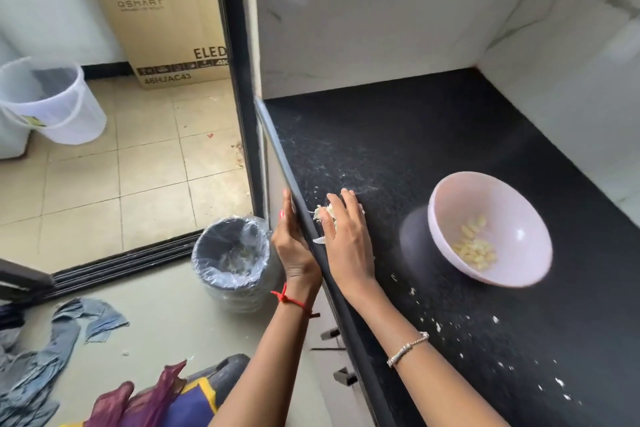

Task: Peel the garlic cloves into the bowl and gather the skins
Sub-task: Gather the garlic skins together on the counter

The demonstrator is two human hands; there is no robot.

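Observation:
A pale pink bowl stands on the black counter and holds several peeled garlic cloves. My right hand lies flat on the counter near its left edge, fingers straight, over a small heap of garlic skins. My left hand is held upright against the counter's edge just below the heap, palm toward the counter, fingers straight. Loose skin bits are scattered on the counter nearer to me.
A bin lined with clear plastic stands on the floor right below the counter edge. A white bucket and a cardboard box are beyond a sliding door. Cloths lie on the floor at lower left.

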